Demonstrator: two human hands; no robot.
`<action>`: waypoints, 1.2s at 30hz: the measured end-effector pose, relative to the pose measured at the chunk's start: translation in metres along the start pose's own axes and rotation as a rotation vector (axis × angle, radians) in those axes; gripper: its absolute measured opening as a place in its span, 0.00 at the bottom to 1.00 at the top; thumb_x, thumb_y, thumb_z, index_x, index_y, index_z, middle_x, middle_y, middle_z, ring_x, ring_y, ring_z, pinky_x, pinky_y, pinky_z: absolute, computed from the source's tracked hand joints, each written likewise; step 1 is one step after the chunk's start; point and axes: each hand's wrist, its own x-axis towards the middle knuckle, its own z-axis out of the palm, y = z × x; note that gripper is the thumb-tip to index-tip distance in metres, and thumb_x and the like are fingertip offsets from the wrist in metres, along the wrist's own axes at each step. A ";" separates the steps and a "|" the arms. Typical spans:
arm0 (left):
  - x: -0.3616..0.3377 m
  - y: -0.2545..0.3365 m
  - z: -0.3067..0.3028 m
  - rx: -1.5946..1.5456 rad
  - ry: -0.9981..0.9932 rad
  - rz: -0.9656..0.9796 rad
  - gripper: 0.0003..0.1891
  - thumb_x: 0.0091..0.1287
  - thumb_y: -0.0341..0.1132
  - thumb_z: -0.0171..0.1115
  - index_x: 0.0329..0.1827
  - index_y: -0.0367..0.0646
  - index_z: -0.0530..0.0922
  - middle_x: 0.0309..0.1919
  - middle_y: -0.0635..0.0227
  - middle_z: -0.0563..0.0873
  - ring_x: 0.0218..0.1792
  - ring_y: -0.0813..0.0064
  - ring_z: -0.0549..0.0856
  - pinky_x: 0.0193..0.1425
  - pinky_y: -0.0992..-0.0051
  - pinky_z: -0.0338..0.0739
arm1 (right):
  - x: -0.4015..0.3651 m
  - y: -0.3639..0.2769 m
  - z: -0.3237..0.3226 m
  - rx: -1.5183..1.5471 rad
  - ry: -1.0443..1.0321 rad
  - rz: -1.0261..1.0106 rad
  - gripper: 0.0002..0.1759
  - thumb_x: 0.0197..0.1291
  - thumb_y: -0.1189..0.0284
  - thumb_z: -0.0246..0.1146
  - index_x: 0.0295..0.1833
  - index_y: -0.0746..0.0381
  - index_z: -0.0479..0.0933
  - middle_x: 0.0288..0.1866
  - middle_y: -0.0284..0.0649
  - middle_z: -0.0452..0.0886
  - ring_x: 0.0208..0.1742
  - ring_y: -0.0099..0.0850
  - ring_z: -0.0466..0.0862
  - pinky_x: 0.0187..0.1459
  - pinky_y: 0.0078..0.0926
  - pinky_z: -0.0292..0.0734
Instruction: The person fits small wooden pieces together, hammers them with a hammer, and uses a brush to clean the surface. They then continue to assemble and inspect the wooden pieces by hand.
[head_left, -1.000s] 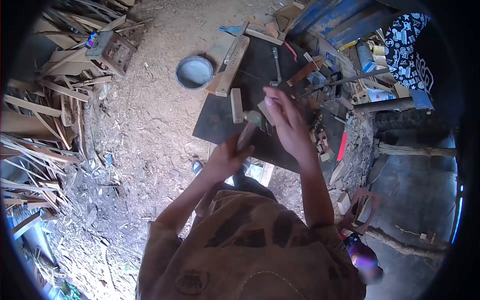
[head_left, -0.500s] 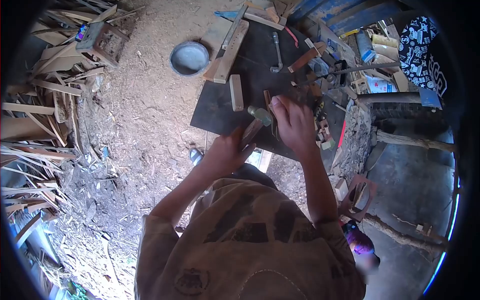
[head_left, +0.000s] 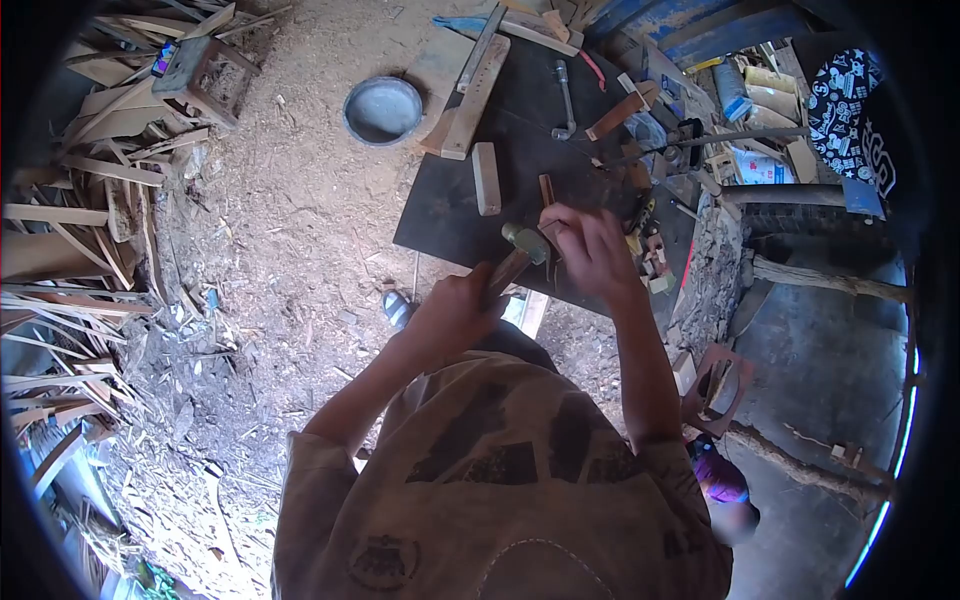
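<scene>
Just beyond the hammer (head_left: 524, 243), wooden block (head_left: 487, 178).

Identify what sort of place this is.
Likely a makeshift woodworking shop: long brown wooden offcuts heaped at the left, pale shavings littering the earthy ground, and a wooden-handled hammer with a greenish head in the left hand.

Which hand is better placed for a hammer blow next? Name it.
Left, likely: the left hand grips the hammer, while the right hand seems occupied holding a thin piece.
</scene>
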 end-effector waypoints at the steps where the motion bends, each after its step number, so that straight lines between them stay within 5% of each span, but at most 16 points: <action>1: -0.002 -0.001 -0.003 -0.008 -0.005 -0.001 0.23 0.71 0.47 0.71 0.57 0.37 0.78 0.28 0.45 0.88 0.34 0.40 0.90 0.38 0.49 0.83 | 0.000 -0.002 0.002 -0.005 0.001 -0.022 0.07 0.73 0.67 0.60 0.50 0.55 0.81 0.46 0.40 0.88 0.48 0.49 0.83 0.56 0.42 0.75; 9: -0.023 -0.002 -0.031 -0.014 -0.098 -0.047 0.17 0.71 0.39 0.67 0.55 0.37 0.76 0.32 0.41 0.87 0.39 0.36 0.88 0.43 0.45 0.80 | 0.006 -0.023 0.009 -0.159 -0.043 -0.199 0.09 0.72 0.69 0.60 0.50 0.59 0.83 0.45 0.41 0.89 0.48 0.43 0.87 0.53 0.39 0.80; 12: -0.031 -0.013 -0.039 0.051 -0.105 0.024 0.17 0.71 0.40 0.68 0.53 0.38 0.77 0.30 0.43 0.87 0.37 0.37 0.88 0.41 0.46 0.81 | 0.014 -0.014 0.010 0.522 -0.397 0.293 0.15 0.75 0.68 0.55 0.50 0.64 0.86 0.44 0.42 0.91 0.43 0.33 0.90 0.45 0.33 0.85; 14: -0.036 -0.024 -0.044 0.113 -0.066 0.137 0.17 0.71 0.44 0.70 0.50 0.39 0.78 0.27 0.45 0.86 0.33 0.38 0.88 0.37 0.48 0.81 | 0.002 -0.007 0.027 0.725 -0.314 0.372 0.19 0.77 0.67 0.52 0.50 0.68 0.86 0.44 0.43 0.91 0.42 0.30 0.90 0.41 0.30 0.86; 19: -0.021 -0.021 -0.044 -0.022 -0.087 0.021 0.20 0.71 0.44 0.70 0.56 0.38 0.80 0.31 0.45 0.88 0.36 0.40 0.90 0.41 0.50 0.82 | -0.003 -0.004 0.047 1.058 -0.083 0.455 0.24 0.80 0.63 0.46 0.51 0.68 0.85 0.44 0.43 0.90 0.36 0.29 0.88 0.38 0.27 0.83; 23: -0.001 -0.026 -0.027 -0.090 -0.055 -0.052 0.25 0.71 0.45 0.71 0.63 0.35 0.79 0.38 0.42 0.90 0.44 0.41 0.91 0.47 0.53 0.83 | 0.003 0.000 0.042 0.941 0.061 0.462 0.22 0.83 0.57 0.54 0.56 0.65 0.83 0.41 0.38 0.87 0.37 0.25 0.87 0.38 0.25 0.81; 28: 0.030 -0.022 -0.013 -0.042 -0.037 -0.106 0.25 0.71 0.45 0.70 0.61 0.34 0.80 0.40 0.40 0.89 0.47 0.39 0.90 0.49 0.53 0.83 | -0.017 0.029 0.038 1.012 0.159 0.545 0.16 0.84 0.65 0.55 0.61 0.62 0.83 0.44 0.32 0.81 0.29 0.17 0.76 0.31 0.19 0.69; 30: 0.042 -0.019 -0.005 -0.063 -0.022 -0.113 0.21 0.70 0.44 0.70 0.52 0.34 0.79 0.35 0.41 0.88 0.43 0.37 0.89 0.45 0.50 0.82 | -0.023 0.042 0.035 0.979 0.162 0.589 0.15 0.84 0.68 0.55 0.62 0.60 0.84 0.43 0.30 0.80 0.28 0.16 0.73 0.30 0.18 0.65; 36: 0.062 -0.009 0.019 0.002 0.016 -0.129 0.19 0.70 0.45 0.70 0.47 0.35 0.79 0.33 0.40 0.87 0.42 0.36 0.89 0.44 0.48 0.81 | -0.021 0.056 0.032 1.022 0.149 0.606 0.11 0.75 0.67 0.68 0.55 0.59 0.87 0.39 0.31 0.82 0.29 0.15 0.75 0.31 0.18 0.67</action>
